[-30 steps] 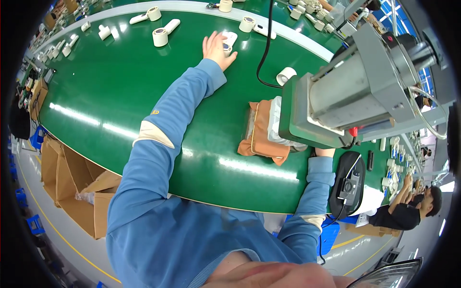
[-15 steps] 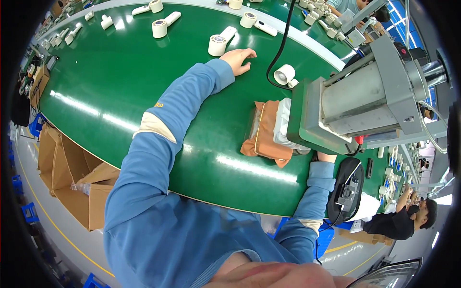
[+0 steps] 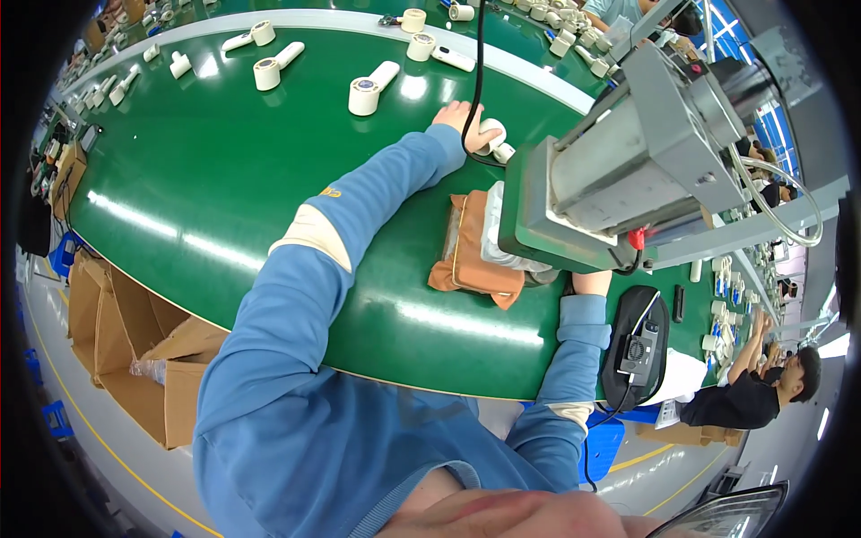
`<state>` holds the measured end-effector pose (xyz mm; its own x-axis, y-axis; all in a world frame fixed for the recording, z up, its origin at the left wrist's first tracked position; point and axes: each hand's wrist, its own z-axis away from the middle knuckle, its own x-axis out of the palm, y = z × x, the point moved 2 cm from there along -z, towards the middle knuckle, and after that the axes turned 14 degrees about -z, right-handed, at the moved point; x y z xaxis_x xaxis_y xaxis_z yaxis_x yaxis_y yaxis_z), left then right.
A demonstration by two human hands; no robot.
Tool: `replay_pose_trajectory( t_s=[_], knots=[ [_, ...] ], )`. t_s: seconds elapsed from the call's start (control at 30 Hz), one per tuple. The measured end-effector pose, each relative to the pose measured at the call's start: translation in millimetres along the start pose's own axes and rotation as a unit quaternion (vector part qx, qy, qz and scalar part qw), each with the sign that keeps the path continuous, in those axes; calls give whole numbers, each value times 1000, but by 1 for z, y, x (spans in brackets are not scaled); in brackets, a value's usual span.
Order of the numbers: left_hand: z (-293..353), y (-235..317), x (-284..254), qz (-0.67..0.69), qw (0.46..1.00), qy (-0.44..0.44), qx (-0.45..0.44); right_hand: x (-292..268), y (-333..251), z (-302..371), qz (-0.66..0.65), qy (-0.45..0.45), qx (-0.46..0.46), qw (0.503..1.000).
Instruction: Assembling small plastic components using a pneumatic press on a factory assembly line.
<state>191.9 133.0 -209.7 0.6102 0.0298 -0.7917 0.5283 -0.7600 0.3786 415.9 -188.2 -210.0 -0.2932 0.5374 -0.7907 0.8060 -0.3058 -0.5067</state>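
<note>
My left hand (image 3: 468,124) reaches to the far side of the green table. Its thumb and fingers lie around a white handheld device (image 3: 492,130) with a round, drum-shaped head, beside the press. A black cable crosses in front of the fingers. My right hand (image 3: 591,283) is under the near end of the grey and green press (image 3: 619,184); its fingers are hidden by the press, so what they hold does not show. An orange-brown wrapped block (image 3: 480,260) stands left of the press, with clear plastic-wrapped material (image 3: 492,229) between them.
Several white devices with round heads and handles, such as one device (image 3: 364,95), lie along the far side. A black cable (image 3: 479,72) hangs down. Right of my right arm lies a black case (image 3: 635,345). Cardboard boxes (image 3: 134,359) stand at left; a co-worker (image 3: 744,403) is at right.
My left hand has moved right, from beside a white device at the far side to the white device by the press. The view has shifted slightly; my right hand stays under the press.
</note>
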Motion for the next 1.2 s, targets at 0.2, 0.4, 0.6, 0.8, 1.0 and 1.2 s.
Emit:
replay_pose_trajectory(
  t_s=[0.2, 0.4, 0.6, 0.8, 1.0, 1.2],
  knots=[
    [-9, -12, 23, 30, 999, -24, 30, -3, -12, -5, -8, 9, 54, 998],
    [26, -25, 14, 64, 983, 6, 175, 2, -2, 2, 90, 18, 64, 994],
    [68, -43, -63, 334, 941, -18, -48, 3, -3, 3, 112, 35, 32, 993],
    [139, -12, -137, 378, 924, -39, -39, 6, 2, 1, 85, 47, 4, 995],
    [161, 26, -136, 344, 937, -52, -13, 5, 9, 3, 84, 45, 13, 995],
    [148, 47, -124, 302, 949, -93, 9, 8, 17, 4, 118, 14, 40, 992]
  ],
)
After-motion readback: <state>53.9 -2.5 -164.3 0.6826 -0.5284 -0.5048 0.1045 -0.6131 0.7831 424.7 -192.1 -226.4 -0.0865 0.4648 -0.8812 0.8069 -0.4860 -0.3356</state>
